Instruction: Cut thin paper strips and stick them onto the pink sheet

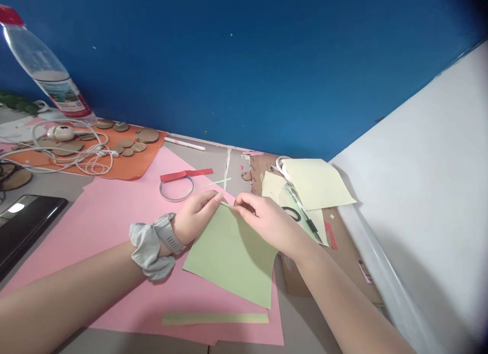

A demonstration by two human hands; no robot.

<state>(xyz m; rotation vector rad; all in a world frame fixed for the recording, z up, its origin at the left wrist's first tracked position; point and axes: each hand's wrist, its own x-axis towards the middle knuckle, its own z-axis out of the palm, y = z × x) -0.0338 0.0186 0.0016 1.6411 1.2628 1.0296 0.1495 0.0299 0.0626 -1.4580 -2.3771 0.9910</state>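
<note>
A light green sheet of paper (232,252) is held at its far edge by both hands, above a large pink sheet (114,212). My left hand (200,214) pinches that edge with thumb and forefinger; a watch (170,232) and a grey scrunchie (150,248) circle the wrist. Close beside it, my right hand (263,217) pinches the same edge, where a narrow fold shows. A red paper strip (186,174) and a thin grey ring (162,194) lie just beyond my left hand. Nearer me, a green and yellow paper strip (215,319) rests on the pink sheet.
At the right, a cardboard box (351,262) bears pale yellow paper (318,184), a pen (305,214) and scissors partly hidden. Left are a phone (30,227), white earphones (91,156), wooden discs (147,135) on orange paper (141,163), and a bottle (57,85). A blue wall rises behind.
</note>
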